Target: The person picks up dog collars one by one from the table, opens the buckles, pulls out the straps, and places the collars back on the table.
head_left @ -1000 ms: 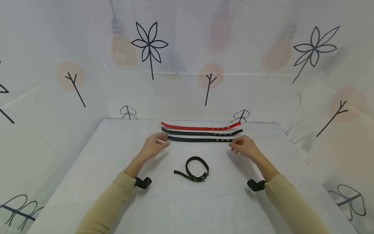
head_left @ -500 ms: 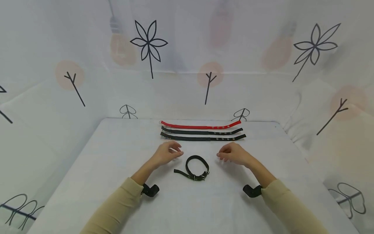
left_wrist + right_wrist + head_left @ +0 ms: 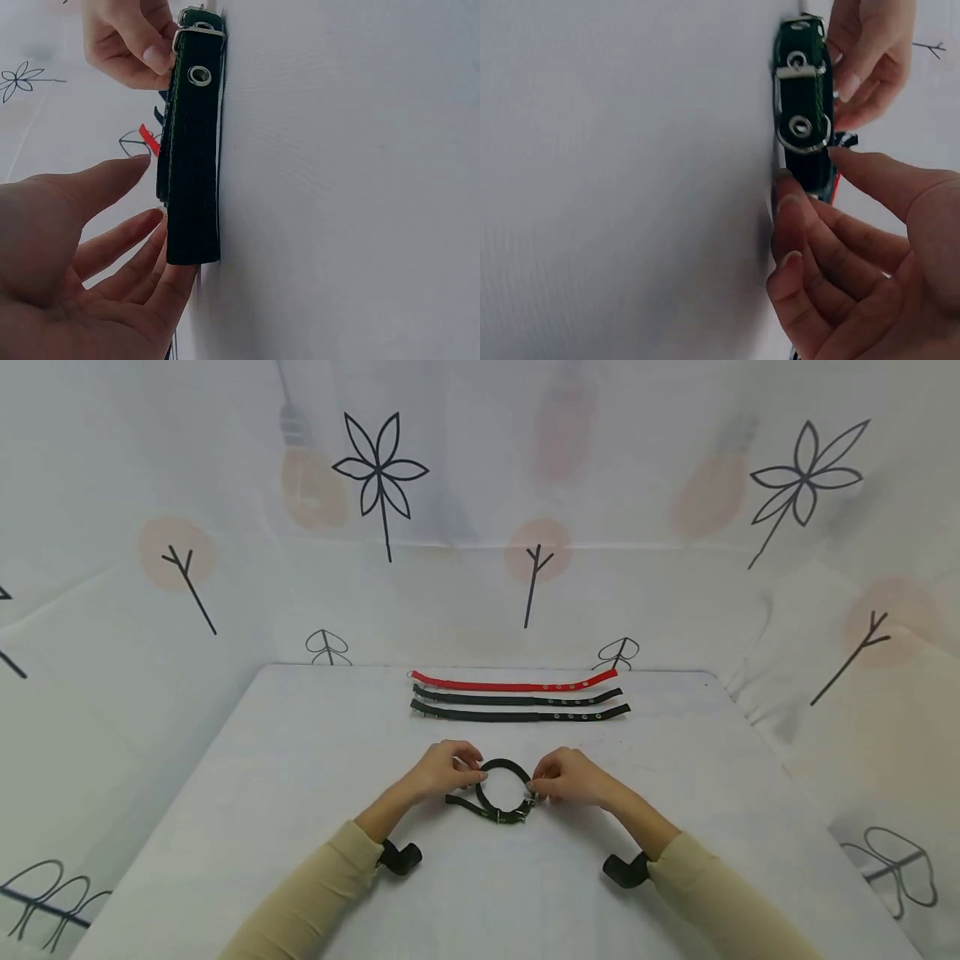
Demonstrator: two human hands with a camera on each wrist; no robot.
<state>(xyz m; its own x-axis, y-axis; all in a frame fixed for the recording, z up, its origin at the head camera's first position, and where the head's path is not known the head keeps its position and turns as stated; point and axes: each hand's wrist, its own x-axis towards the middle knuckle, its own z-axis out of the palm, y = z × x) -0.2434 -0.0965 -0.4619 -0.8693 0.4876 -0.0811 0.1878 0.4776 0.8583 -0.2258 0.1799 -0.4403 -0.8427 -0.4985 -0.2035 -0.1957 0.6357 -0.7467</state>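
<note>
A dark green collar [image 3: 507, 817] with a metal buckle, eyelets and a D-ring stands on its edge on the table, buckled into a loop. Its free end points left. At the loop's left side is my left hand [image 3: 444, 770], thumb and fingers apart around the strap; the left wrist view shows a gap between thumb [image 3: 112, 184] and collar. My right hand [image 3: 573, 777] is at the loop's right side. Its thumb tip [image 3: 847, 159] meets the collar's upper edge by the D-ring, and its fingertips lie beside the strap's lower part.
Behind the loop, three straight collars lie in parallel: a red collar [image 3: 495, 687] farthest back, a dark collar [image 3: 487, 700] in the middle and another dark collar [image 3: 487, 717] nearest. A patterned white cloth backdrop [image 3: 450, 610] rises behind the white table [image 3: 315, 743].
Both hands have left the ends of the nearest straight collar and moved toward me and inward, reaching either side of the buckled collar. The collars themselves have not moved visibly.
</note>
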